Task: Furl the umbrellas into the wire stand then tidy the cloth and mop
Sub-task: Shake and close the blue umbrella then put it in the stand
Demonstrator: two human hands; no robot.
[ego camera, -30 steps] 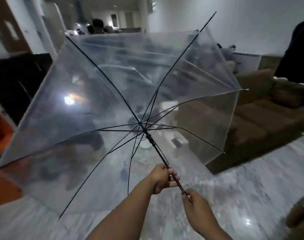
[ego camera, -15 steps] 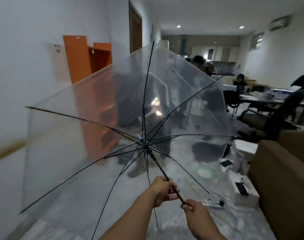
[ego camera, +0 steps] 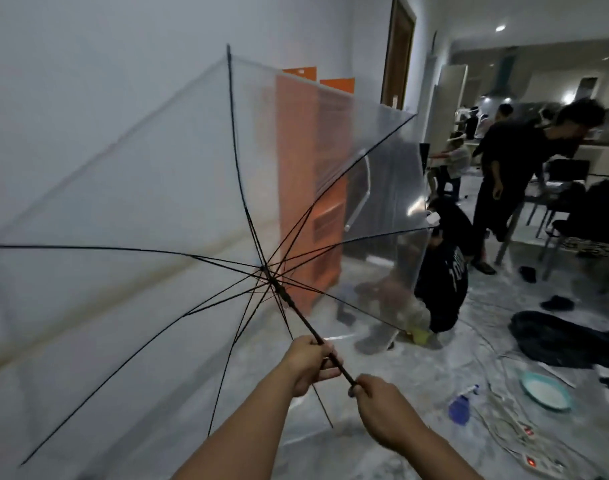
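A clear plastic umbrella (ego camera: 164, 188) with black ribs is spread fully open in front of me, its canopy facing the white wall on the left. My left hand (ego camera: 308, 362) grips the black shaft (ego camera: 303, 317) partway down. My right hand (ego camera: 382, 407) holds the lower end of the shaft, just below and right of the left hand. No wire stand, cloth or mop shows in this view.
An orange cabinet (ego camera: 330, 174) stands against the wall behind the canopy. A person in black (ego camera: 445, 278) crouches on the floor to the right, another stands farther back. A blue spray bottle (ego camera: 460, 408), a teal bowl (ego camera: 545, 391), a dark bundle (ego camera: 566, 341) and cables lie on the floor.
My view has swung left from the sofa area to the wall and orange cabinet. The open umbrella turned with me. Both hands keep the same hold on the shaft.
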